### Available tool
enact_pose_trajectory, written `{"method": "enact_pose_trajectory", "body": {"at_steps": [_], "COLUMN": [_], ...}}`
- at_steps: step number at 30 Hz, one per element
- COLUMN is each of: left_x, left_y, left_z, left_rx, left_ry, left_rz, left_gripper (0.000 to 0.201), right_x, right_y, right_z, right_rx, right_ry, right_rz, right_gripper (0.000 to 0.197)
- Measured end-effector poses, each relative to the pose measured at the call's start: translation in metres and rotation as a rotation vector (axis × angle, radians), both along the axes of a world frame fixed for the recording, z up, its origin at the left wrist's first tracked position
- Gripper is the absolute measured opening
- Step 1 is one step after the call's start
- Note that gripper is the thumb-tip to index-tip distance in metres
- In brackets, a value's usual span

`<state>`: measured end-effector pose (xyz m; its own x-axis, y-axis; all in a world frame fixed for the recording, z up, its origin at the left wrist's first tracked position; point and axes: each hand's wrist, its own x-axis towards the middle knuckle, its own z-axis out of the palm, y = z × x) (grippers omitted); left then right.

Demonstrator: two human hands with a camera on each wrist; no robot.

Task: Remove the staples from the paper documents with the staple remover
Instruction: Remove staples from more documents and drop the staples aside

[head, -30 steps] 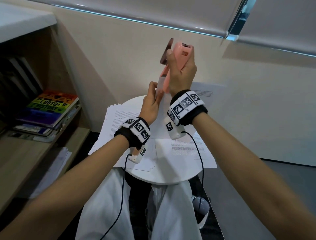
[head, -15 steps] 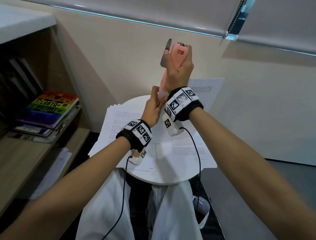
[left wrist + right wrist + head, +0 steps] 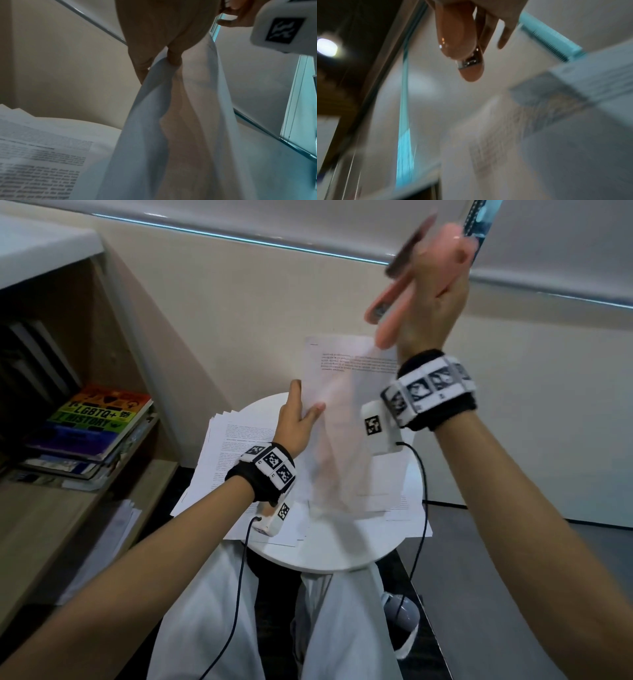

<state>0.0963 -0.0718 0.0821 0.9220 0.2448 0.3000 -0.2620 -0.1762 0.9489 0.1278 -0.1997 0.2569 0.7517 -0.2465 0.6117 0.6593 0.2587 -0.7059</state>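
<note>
A stack of colourful flat-lying books (image 3: 92, 426) sat on a wooden shelf (image 3: 51, 508), well left of the left hand.

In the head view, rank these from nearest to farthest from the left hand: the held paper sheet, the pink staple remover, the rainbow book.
1. Held paper sheet: gripped by the left hand.
2. Pink staple remover: up right, in the right hand.
3. Rainbow book: far left, on the shelf.
</note>
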Motion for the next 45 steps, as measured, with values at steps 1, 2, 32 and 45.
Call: {"method": "enact_pose_trajectory", "body": {"at_steps": [1,2,32,45], "left_x": [0.002,0.002,0.021,-0.036], "left_y": [-0.003,-0.008,-0.102,0.081], "left_z": [0.000,-0.002,-0.121,-0.088], "left_rx": [-0.014,-0.043,0.453,0.626], "left_ry": [0.010,0.020,0.734,0.873], "left_rz": [0.001,-0.002,0.112,0.604], "left_gripper": [0.040,0.035,0.097,0.072], "right_x": [0.004,0.007,-0.034,-0.066], "right_y": [-0.016,-0.031,-0.167,-0.076], "right_z": [0.002,0.001,-0.266,-0.233], "right_rx": [0.017,0.018,-0.704,-0.719], "right_ry": [0.022,0.039,1.168,0.959], "right_rz": [-0.001,-0.019,-0.030,0.289], "right_gripper": [0.048,0.050,0.059,0.009]}}
